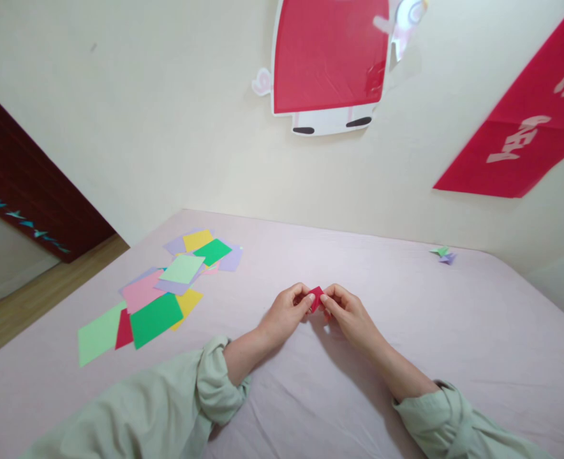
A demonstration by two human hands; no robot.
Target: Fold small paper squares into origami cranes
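A small folded piece of red paper (317, 298) is held up between both hands, just above the cloth-covered table. My left hand (289, 312) pinches its left side between thumb and fingers. On the opposite side, my right hand (349, 313) grips the paper the same way, its thumb near the edge. Part of the paper is hidden behind the thumbs and fingertips, so its full folded shape cannot be made out.
Coloured paper sheets, among them a dark green sheet (156, 320) and a pink sheet (143, 292), lie overlapping at the left. Small folded paper pieces (446, 258) sit at the far right. The pale pink tablecloth (387, 261) reaches the wall (205, 127).
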